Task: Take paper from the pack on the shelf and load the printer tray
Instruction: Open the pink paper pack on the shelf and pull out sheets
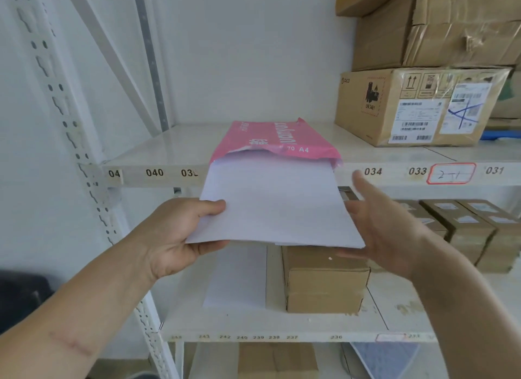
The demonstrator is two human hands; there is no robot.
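A pink A4 paper pack [277,137] lies on the white upper shelf [158,153] with its open end facing me. A stack of white paper [276,203] sticks halfway out of it, past the shelf's front edge. My left hand [180,234] grips the stack's near left corner, thumb on top and fingers underneath. My right hand [386,226] is at the stack's right edge with fingers spread; its lower fingers reach under the near right corner. No printer is in view.
Cardboard boxes [417,107] are stacked at the right of the upper shelf. On the lower shelf [282,326] sit a brown box [324,277], a white sheet [239,277] and several small boxes [468,226]. A perforated upright post [70,141] stands at the left.
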